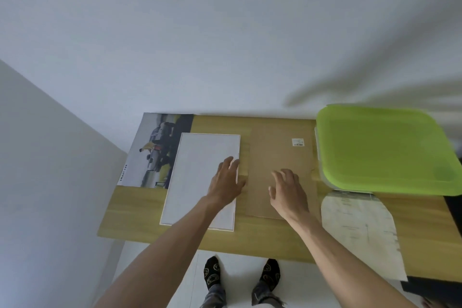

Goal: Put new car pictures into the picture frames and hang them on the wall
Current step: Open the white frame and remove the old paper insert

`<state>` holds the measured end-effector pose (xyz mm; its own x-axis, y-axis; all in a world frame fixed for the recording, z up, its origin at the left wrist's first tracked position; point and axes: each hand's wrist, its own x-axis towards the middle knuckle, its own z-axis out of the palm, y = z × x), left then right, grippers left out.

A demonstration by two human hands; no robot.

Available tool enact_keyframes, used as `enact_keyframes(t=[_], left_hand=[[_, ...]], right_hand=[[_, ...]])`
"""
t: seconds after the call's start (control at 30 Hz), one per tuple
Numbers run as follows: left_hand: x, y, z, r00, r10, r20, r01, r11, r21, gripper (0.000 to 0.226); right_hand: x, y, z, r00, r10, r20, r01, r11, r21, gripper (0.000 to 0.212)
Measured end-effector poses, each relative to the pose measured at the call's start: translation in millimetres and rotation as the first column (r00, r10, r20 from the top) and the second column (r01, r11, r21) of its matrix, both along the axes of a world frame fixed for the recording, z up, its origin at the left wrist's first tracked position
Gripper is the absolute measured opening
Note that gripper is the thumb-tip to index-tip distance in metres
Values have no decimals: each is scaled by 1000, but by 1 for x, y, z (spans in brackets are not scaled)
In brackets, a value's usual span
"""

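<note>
No picture is framed yet. The white frame [200, 180] is laid flat on the surface [262, 240], the car picture [155, 150] tucked behind it, brown backing board [277, 157] beside. Left hand [226, 180] and right hand [287, 190] are spread open, nothing gripped.

"smart car" runs along the car picture [150, 155]'s edge; other print is unreadable.

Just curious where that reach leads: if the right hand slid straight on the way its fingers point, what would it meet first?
Probably the small white barcode label on the brown backing board under the right hand; beyond that, the wall. Height above the board is unclear.
</note>
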<state>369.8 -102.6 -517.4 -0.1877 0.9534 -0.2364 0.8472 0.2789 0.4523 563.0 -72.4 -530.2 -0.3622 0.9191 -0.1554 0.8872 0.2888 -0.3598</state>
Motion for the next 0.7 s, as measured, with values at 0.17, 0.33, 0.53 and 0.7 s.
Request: enact_keyframes(t=[0.17, 0.33, 0.53, 0.7], left_hand=[[-74, -31, 5, 989, 107, -100, -113, 992, -59, 74], [-127, -72, -6, 969, 186, -163, -211, 965, -153, 76], [-150, -90, -19, 962, 233, -143, -255, 952, -167, 62], [-160, -94, -38, 977, 195, -81, -206, 964, -168, 47]], right_hand=[[-54, -19, 11, 993, 108, -45, -112, 991, -77, 48], [-92, -46, 3, 990, 139, 37, -131, 977, -168, 52], [-128, -74, -8, 971, 69, 228, -34, 987, -155, 62], [-147, -86, -11, 969, -50, 240, 107, 966, -233, 78]])
